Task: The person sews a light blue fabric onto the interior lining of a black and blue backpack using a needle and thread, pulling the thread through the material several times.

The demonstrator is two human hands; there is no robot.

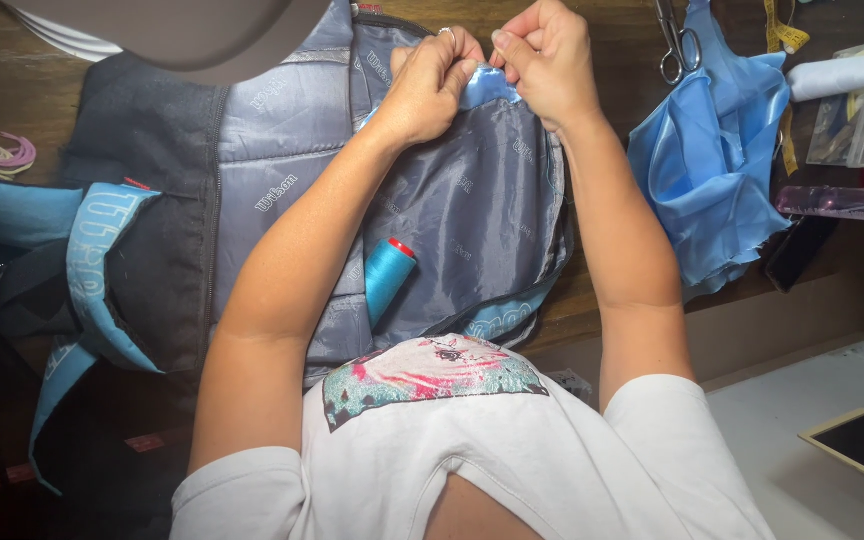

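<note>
Blue satin patch [492,85] sits at the far edge of the open grey backpack lining [472,200], pinched between both your hands. Your left hand [430,85] grips its left corner with fingers pressed together; your right hand [547,60] pinches the right edge — thumb against forefinger. Keep the fabric taut and flat against the lining, and work in small bites. A blue thread spool [389,275] lies nearer you; scissors [674,40] and spare blue satin [712,160] rest to the right.

scissors [676,40] tips cut off, needle too small to tell
</note>
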